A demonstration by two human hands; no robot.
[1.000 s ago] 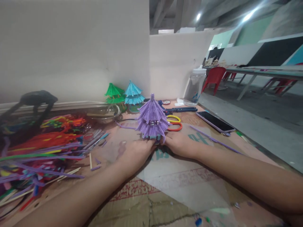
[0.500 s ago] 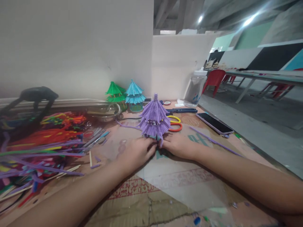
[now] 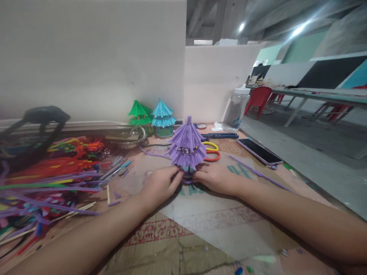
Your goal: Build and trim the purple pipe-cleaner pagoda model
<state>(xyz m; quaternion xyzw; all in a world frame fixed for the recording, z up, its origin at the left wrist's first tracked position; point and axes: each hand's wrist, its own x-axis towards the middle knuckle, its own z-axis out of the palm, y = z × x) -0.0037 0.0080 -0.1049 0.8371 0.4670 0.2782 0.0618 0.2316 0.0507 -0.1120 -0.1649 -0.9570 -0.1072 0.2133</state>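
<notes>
1. At the far left of the bench [image 3: 126, 191], one heap of coloured strips [image 3: 54, 168] is spread; the strips overlap too much to be counted.
2. One clear bowl [image 3: 124, 142] is placed beyond the heap, near the wall.
3. Two small pagodas are stood side by side at the back: one green pagoda [image 3: 140, 114] and one light-blue pagoda [image 3: 162, 114].
4. By the left hand [image 3: 162, 183], a narrow grip is formed, thumb and fingers being kept close together at the left side of the purple pagoda's base.
5. One purple pagoda [image 3: 187, 147], with two roof tiers, is held upright at the middle of the bench, between the two hands.
6. By the right hand [image 3: 216, 178], an equally narrow grip is set at the right side of that base; its lower fingers are partly hidden.
7. Two scissor handles [image 3: 213, 156], one yellow and one red-orange, are seen beyond the right hand, partly covered by the purple pagoda.
8. Farther right, one bottle [image 3: 236, 109], one loose purple strip [image 3: 259, 173] and one phone [image 3: 259, 151] are counted.
</notes>
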